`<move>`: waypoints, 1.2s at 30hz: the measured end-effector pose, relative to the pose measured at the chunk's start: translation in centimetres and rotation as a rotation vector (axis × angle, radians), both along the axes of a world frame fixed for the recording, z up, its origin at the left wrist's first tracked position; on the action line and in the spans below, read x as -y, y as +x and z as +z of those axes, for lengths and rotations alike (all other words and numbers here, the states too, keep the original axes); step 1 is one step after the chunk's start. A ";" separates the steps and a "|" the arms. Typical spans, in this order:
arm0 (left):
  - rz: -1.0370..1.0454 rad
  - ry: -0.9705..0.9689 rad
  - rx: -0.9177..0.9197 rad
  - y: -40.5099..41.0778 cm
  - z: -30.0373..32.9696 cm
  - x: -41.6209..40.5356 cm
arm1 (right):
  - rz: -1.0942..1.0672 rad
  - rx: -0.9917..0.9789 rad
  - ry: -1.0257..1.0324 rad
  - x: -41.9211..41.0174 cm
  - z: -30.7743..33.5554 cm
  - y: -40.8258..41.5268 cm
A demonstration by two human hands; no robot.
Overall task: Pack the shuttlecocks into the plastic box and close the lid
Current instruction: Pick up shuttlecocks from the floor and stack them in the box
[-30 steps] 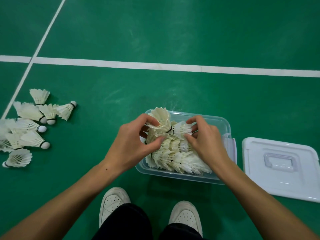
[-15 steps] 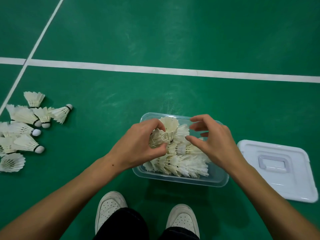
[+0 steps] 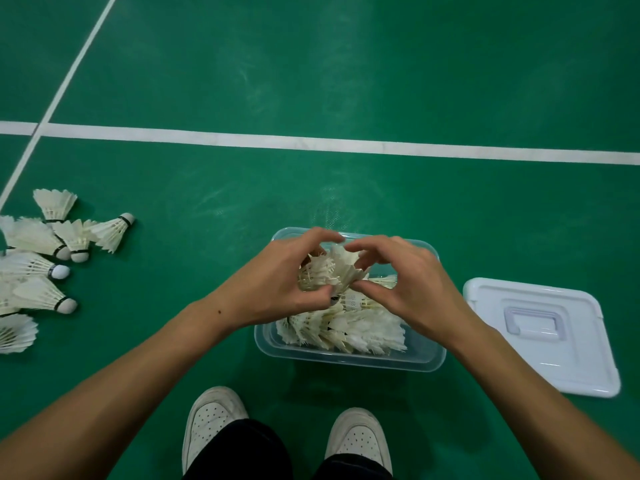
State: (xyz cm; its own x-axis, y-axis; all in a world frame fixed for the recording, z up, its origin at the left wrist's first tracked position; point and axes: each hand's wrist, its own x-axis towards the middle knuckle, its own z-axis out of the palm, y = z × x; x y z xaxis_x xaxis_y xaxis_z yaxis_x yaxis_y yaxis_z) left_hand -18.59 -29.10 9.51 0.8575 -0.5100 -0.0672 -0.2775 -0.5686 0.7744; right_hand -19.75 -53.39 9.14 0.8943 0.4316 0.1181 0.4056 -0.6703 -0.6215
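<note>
A clear plastic box (image 3: 346,360) sits on the green floor in front of my feet, holding several white feather shuttlecocks (image 3: 349,332). Over its far half, my left hand (image 3: 277,285) grips a small cluster of shuttlecocks (image 3: 329,271). My right hand (image 3: 408,282) meets it from the right, thumb and fingers pinching the same cluster. The white lid (image 3: 540,337) with a moulded handle lies flat on the floor just right of the box. A pile of several loose shuttlecocks (image 3: 45,258) lies on the floor at the far left.
White court lines (image 3: 311,142) cross the green floor beyond the box and slant up at the left. My two white shoes (image 3: 211,424) stand just below the box. Bare floor lies between the box and the loose pile.
My right hand has moved left and closed onto the cluster held in my left hand. The box and lid now sit lower and more to the right in view.
</note>
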 end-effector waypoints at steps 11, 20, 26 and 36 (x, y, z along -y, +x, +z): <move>0.199 -0.077 -0.053 -0.6 -1.6 -1.1 | -0.433 0.021 -0.081 4.7 -0.8 -2.6; 0.248 -0.086 -0.008 -1.2 -2.2 -0.5 | -0.370 -0.046 -0.133 1.8 -4.0 -1.0; 0.233 -0.064 0.013 -1.1 -2.5 -0.2 | -0.364 -0.249 -0.049 -0.5 -4.8 0.3; 0.203 -0.085 0.024 -0.7 -2.3 1.6 | -0.361 -0.314 -0.083 1.8 0.1 -0.5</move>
State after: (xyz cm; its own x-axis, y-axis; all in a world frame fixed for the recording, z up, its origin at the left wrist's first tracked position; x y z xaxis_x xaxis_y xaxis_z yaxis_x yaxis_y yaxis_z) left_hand -19.25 -30.66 7.20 0.9439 -0.3300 -0.0097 -0.1831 -0.5478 0.8163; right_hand -20.23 -55.23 9.28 0.9756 0.0839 -0.2031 -0.0605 -0.7859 -0.6154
